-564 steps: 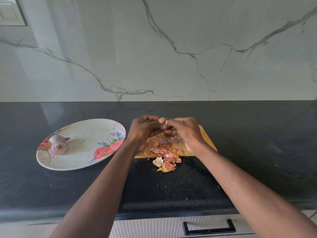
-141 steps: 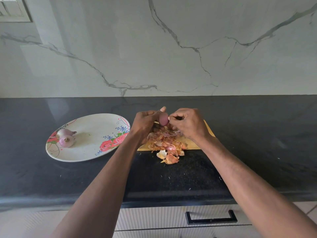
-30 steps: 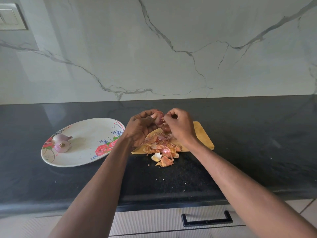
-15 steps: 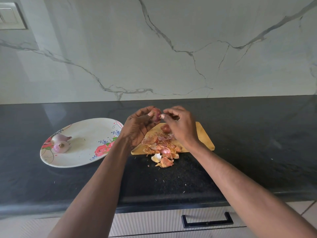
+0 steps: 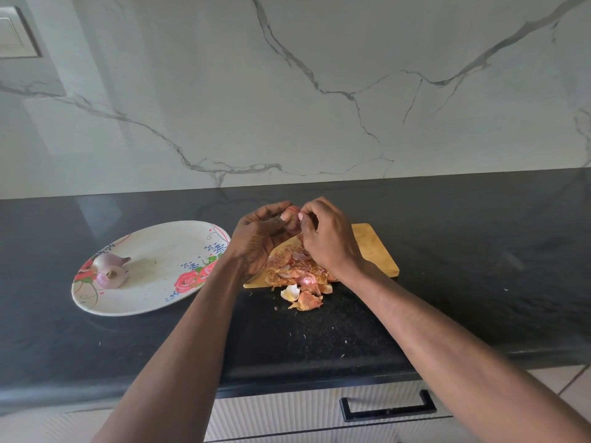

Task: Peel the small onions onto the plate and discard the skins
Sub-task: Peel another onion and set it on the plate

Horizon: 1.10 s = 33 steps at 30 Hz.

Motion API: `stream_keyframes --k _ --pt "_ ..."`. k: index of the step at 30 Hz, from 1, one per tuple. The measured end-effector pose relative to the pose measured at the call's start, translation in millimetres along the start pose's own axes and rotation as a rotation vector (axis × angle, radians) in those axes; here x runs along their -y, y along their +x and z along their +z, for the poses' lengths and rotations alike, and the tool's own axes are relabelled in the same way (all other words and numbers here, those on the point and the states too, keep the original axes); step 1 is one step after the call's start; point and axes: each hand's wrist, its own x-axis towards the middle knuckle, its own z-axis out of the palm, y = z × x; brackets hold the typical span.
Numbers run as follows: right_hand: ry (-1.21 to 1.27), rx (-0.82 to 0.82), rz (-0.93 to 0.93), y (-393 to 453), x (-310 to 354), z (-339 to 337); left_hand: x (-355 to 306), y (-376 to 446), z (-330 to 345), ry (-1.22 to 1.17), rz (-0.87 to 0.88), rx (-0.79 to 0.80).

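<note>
Hands rejoined: left hand (image 5: 256, 241), right hand (image 5: 326, 241) pinch onion (image 5: 292, 215) over board edge

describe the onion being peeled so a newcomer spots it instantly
Find the black stone countertop, then the tan wooden cutting board heaped with papery skins. The small pinkish onion is held above it between both hands, unlike two peeled onions lying on the floral plate.
</note>
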Motion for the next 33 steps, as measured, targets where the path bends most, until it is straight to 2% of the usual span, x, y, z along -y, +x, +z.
stream_keyframes --k 8,13,19,33 --pt "0.077 0.004 0.17 1.0 -4.1 -4.4 -3.6 2.8 -1.8 -0.089 -0.064 -0.007" --pt "0.161 -0.055 0.077 2.0 -3.7 -7.9 -5.0 -0.3 -0.5 -0.109 -0.098 -0.017" --pt "0.206 -0.044 -0.002 0.5 0.9 -5.7 -6.2 -1.2 3.5 -0.107 -0.117 -0.035" --pt "0.148 -0.062 0.149 -0.5 5.9 -4.1 -2.0 -1.0 6.5 -0.04 -0.028 -0.06"
